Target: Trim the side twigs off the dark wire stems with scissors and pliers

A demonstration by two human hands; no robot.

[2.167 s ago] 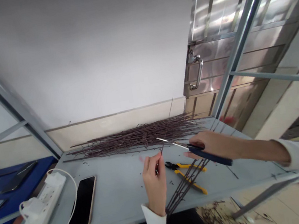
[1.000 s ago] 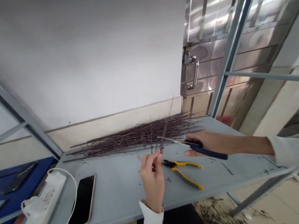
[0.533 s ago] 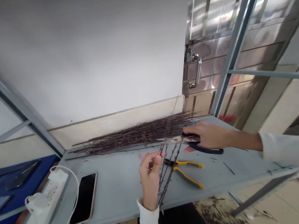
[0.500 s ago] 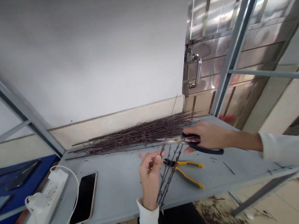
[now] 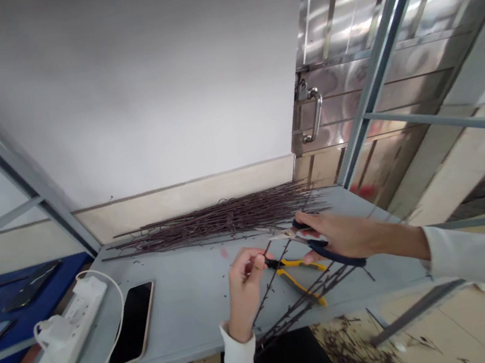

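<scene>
My left hand point(image 5: 245, 290) is closed in a pinch on a thin dark twig point(image 5: 268, 289), which slants up toward the scissors. My right hand point(image 5: 343, 234) is wrapped around the dark blue handles of a pair of scissors point(image 5: 320, 249). Their blades are parted and point left, close to the twig above my left fingertips. Several more budded twigs point(image 5: 293, 311) slant across the front of the shelf, below the scissors; whether my right hand also touches them I cannot tell. Yellow-handled cutting pliers point(image 5: 294, 282) lie between my hands, partly covered by twigs.
A long bundle of dark twigs point(image 5: 225, 219) lies along the back of the grey shelf point(image 5: 189, 303). To the left are a phone point(image 5: 132, 323) and a white power strip point(image 5: 69, 328) with cables. Metal posts point(image 5: 384, 66) frame the shelf. Twig scraps point(image 5: 366, 350) litter the floor.
The several loose twigs have swung to the right and lower, now crossing the pliers' handles. One twig stays in my left fingers. The scissor blades have dropped slightly.
</scene>
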